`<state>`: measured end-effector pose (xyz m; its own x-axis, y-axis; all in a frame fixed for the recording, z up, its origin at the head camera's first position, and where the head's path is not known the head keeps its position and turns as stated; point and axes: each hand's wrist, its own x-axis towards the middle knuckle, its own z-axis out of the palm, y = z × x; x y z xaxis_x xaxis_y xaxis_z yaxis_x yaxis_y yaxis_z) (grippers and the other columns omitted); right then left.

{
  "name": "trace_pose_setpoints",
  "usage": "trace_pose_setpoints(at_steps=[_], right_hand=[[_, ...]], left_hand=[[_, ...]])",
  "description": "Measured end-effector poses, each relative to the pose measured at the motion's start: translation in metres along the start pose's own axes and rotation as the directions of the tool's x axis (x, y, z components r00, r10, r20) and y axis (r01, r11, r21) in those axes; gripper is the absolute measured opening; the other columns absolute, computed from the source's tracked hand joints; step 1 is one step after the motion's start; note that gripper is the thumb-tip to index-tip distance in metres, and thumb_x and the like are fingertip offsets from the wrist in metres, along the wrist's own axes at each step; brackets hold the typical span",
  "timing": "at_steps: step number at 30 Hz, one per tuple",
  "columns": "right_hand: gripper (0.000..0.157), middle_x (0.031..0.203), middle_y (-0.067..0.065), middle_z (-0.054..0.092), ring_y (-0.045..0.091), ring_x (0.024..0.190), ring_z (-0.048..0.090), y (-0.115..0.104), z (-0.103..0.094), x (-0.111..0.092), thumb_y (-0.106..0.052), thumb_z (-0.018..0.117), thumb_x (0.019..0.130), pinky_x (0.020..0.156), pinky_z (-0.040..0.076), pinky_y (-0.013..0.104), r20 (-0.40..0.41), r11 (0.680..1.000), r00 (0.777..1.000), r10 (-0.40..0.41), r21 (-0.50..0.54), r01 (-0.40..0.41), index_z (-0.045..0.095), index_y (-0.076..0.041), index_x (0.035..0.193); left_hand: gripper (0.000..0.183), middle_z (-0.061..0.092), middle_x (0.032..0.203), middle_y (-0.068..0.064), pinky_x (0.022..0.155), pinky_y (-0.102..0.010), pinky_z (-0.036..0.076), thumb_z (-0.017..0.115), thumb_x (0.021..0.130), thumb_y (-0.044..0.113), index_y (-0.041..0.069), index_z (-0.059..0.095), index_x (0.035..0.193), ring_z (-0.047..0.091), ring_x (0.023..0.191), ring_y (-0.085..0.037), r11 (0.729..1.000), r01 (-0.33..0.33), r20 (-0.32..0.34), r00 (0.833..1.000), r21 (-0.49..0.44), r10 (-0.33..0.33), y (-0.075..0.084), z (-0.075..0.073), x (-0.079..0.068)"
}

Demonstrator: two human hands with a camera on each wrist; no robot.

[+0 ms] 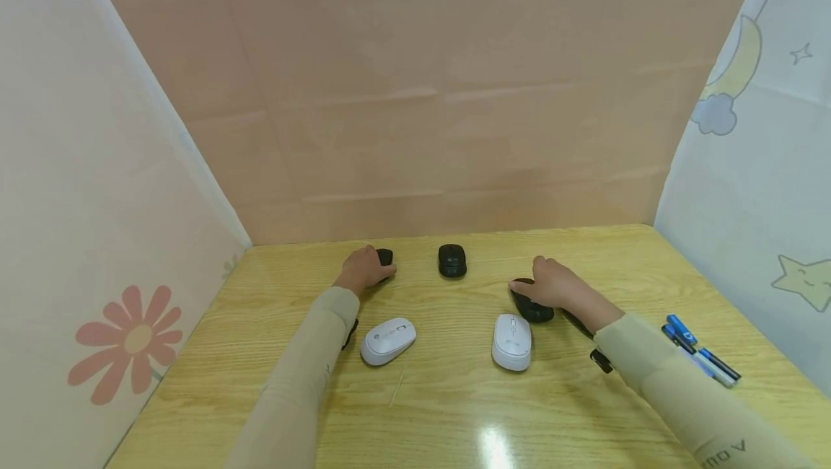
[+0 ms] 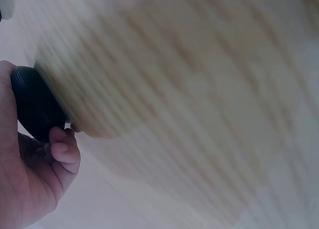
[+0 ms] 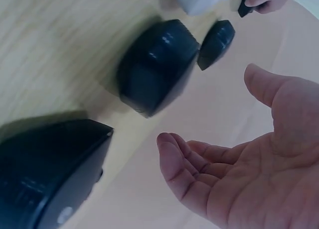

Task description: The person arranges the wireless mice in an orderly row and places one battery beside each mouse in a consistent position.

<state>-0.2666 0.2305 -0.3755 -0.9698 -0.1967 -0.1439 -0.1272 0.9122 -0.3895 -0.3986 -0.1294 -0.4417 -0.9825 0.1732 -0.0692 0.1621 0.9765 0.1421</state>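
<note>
At the back left of the table, my left hand (image 1: 365, 269) grips a black computer mouse (image 1: 384, 257). The left wrist view shows fingers and thumb around that mouse (image 2: 37, 102), its underside close to the wood. Over on the right, my right hand (image 1: 561, 287) hovers by another black mouse (image 1: 534, 307). Its thumb stands apart and its fingers are loosely bent with nothing between them, as the right wrist view shows. A gap separates this hand from the nearest black mouse (image 3: 157, 64) there. One more black mouse (image 3: 55, 174) lies closer, mostly hidden by my wrist in the head view.
A black mouse (image 1: 452, 260) lies at the back middle. Two white mice, one on the left (image 1: 388, 340) and one on the right (image 1: 512, 343), lie nearer. Several pens (image 1: 704, 357) lie at the right. A brown backdrop (image 1: 428, 94) stands behind the table (image 1: 448, 411).
</note>
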Motion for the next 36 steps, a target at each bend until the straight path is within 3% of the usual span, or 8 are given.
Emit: trace_pose_setpoints(at_steps=[5,19,36], right_hand=[[0.08,0.122,0.045,0.044,0.053,0.11,0.05,0.004,0.007,-0.001,-0.041,0.058,0.095,0.086,0.045,0.055,0.021,1.0,1.0,0.013,-0.025,-0.013,0.033,0.028,0.127],[0.077,0.122,0.045,0.044,0.054,0.112,0.049,0.006,0.017,0.001,-0.036,0.061,0.094,0.088,0.044,0.056,0.056,0.995,0.996,0.069,-0.071,-0.064,0.034,0.028,0.127],[0.077,0.118,0.04,0.051,0.047,0.103,0.057,0.008,0.021,0.006,-0.041,0.064,0.091,0.083,0.047,0.051,0.075,0.993,0.994,0.077,-0.091,-0.07,0.043,0.027,0.123]], left_hand=[[0.079,0.059,0.118,-0.022,0.083,-0.043,0.051,0.05,0.088,0.057,-0.01,0.047,0.13,0.061,0.101,-0.035,1.0,0.01,0.01,1.0,0.0,-0.01,0.0,-0.001,0.0],[0.077,0.06,0.115,-0.022,0.082,-0.043,0.051,0.052,0.088,0.056,-0.009,0.049,0.128,0.062,0.099,-0.034,1.0,0.011,0.005,1.0,-0.007,-0.011,0.002,-0.003,-0.002],[0.08,0.058,0.12,-0.022,0.082,-0.043,0.051,0.051,0.088,0.058,-0.008,0.046,0.133,0.061,0.102,-0.034,1.0,0.02,0.016,1.0,0.005,-0.02,0.001,-0.001,-0.002]])
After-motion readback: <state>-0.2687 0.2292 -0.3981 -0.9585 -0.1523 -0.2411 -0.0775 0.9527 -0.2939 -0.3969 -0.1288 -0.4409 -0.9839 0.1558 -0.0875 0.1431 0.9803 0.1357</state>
